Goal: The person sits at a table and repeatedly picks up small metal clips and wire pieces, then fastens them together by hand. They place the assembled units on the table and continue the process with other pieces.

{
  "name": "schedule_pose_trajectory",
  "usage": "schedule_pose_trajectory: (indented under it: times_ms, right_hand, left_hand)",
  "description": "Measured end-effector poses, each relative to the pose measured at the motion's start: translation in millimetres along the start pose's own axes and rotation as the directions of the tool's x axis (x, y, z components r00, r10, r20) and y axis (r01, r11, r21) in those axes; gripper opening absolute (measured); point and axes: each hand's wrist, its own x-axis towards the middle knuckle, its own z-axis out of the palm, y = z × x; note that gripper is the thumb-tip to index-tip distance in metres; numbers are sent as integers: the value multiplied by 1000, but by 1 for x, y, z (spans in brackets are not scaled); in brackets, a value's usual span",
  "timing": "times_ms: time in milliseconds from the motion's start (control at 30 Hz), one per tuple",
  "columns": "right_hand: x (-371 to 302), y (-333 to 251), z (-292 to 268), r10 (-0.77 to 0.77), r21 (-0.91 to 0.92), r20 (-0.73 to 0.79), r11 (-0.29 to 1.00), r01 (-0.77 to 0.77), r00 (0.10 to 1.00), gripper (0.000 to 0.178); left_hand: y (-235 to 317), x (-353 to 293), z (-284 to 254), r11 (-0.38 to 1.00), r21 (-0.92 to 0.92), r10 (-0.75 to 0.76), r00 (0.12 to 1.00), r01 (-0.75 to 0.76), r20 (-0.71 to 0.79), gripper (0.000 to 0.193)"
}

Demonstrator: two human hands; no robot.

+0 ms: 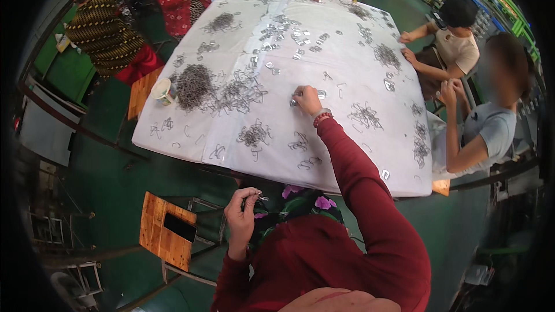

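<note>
My right hand (307, 99) reaches out over the white-covered table (277, 164), its fingers closed at a small shiny metal buckle (293, 102) on the cloth. Just to the right of those fingers lies another metal buckle (321, 94). Below the near table edge, above my lap, my left hand (241, 212) pinches a small shiny metal piece (262, 197) between thumb and fingers; its exact shape is too small to tell. Bent wire hooks (254, 134) lie in a loose heap on the near side, with more wire hooks (366, 115) right of my right hand.
A dense wire pile (195, 86) stands at the left beside a white tub (162, 91). Scattered buckles (298, 37) lie farther back. Several people work around the table. A wooden stool (151, 228) with a black phone (180, 227) stands at lower left.
</note>
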Motion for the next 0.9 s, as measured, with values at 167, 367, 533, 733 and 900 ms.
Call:
schedule_pose_trajectory:
  times_ms: [167, 367, 533, 733, 900]
  right_hand:
    - [-69, -19, -4, -8, 568, -46, 823, 33, 999, 24]
    - [-190, -134, -23, -218, 752, 309, 652, -97, 926, 30]
    - [-242, -170, -16, -172, 802, 297, 578, -148, 939, 23]
    - [-243, -172, 0, -206, 854, 214, 514, -81, 955, 15]
    - [-240, -176, 9, -216, 915, 250, 370, -158, 944, 12]
  left_hand:
    - [1, -7, 4, 1000, -11, 17, 999, -17, 44, 3]
    - [-10, -8, -4, 998, 27, -51, 999, 50, 20, 5]
    - [1, -7, -3, 988, 156, -1, 999, -5, 39, 6]
    - [6, -11, -3, 985, 173, -4, 1000, 5, -9, 7]
    - [-15, -16, -6, 944, 331, 15, 998, 6, -60, 9]
